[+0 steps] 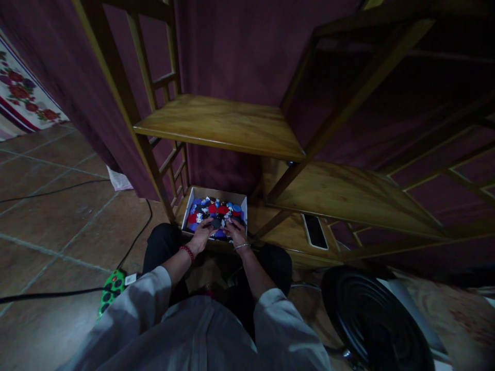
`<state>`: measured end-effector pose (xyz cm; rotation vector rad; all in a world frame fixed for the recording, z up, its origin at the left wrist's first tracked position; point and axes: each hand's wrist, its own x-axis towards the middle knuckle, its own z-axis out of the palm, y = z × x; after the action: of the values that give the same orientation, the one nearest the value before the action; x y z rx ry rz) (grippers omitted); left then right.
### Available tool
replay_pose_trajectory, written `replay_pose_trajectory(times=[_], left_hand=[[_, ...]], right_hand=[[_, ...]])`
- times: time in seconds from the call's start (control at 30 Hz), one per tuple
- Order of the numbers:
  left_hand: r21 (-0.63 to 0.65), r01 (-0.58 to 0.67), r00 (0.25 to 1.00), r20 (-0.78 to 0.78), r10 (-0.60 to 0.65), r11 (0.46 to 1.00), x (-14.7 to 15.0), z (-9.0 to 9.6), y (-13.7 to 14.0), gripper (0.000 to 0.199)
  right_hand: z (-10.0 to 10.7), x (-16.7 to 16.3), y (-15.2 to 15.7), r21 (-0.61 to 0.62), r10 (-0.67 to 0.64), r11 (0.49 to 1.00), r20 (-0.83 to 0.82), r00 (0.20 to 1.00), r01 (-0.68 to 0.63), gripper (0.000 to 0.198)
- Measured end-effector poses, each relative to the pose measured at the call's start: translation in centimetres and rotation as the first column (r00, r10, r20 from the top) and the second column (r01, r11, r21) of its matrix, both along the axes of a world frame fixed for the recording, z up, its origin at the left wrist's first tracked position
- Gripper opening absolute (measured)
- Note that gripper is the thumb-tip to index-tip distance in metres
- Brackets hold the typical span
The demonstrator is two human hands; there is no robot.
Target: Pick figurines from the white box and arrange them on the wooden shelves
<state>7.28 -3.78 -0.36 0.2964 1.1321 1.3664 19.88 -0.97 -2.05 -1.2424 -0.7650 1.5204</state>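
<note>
A shallow white cardboard box [186, 210] sits on the lowest wooden shelf, filled with many small red, blue, purple, black and white pieces. Over its front part, my left hand [201, 237] pinches a dark round piece [215, 223] between thumb and fingers; a red bead bracelet circles that wrist. To its right, my right hand [235, 233] has its fingers bent close to small white pieces, and whatever they hold is too small to name. A thin light bracelet is on the right wrist. Red round pieces [223, 209] lie just beyond both hands.
Wooden shelf boards [224, 126] and slanted posts stand above and around the box. A white-edged phone-like slab [315, 232] lies on the lower shelf at right. A green power strip [112, 291] with cables is on the left floor; a black round ribbed object [371, 314] stands at right.
</note>
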Motion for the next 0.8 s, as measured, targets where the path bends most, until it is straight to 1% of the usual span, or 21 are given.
replay_pose_trajectory(times=[0.13,0.37,0.5,0.63,0.8], left_hand=[[0.029,-0.001,1.0,-0.011,0.001,1.0,0.02,-0.04,-0.12,0.037],[0.03,-0.026,0.994,-0.11,0.029,0.999,0.2,-0.33,-0.16,0.031],[0.003,-0.015,0.989,-0.146,0.016,1.0,0.28,-0.5,-0.03,0.028],[-0.011,0.021,0.992,-0.127,-0.022,1.0,0.15,-0.64,0.06,0.026],[-0.035,0.077,0.993,-0.087,-0.08,0.996,-0.02,-0.53,0.16,0.032]], right_hand=[[0.06,0.04,-0.04,0.006,0.001,1.0,-0.018,1.0,-0.001,0.052],[0.52,0.02,-0.3,0.013,0.015,1.0,-0.007,1.0,-0.015,0.055],[0.57,-0.01,-0.37,0.016,0.014,1.0,-0.031,0.999,-0.014,0.054],[0.46,0.06,-0.33,0.019,0.026,0.999,-0.035,0.999,-0.026,0.054],[0.59,0.14,-0.35,0.016,0.032,0.999,-0.026,0.999,-0.032,0.056]])
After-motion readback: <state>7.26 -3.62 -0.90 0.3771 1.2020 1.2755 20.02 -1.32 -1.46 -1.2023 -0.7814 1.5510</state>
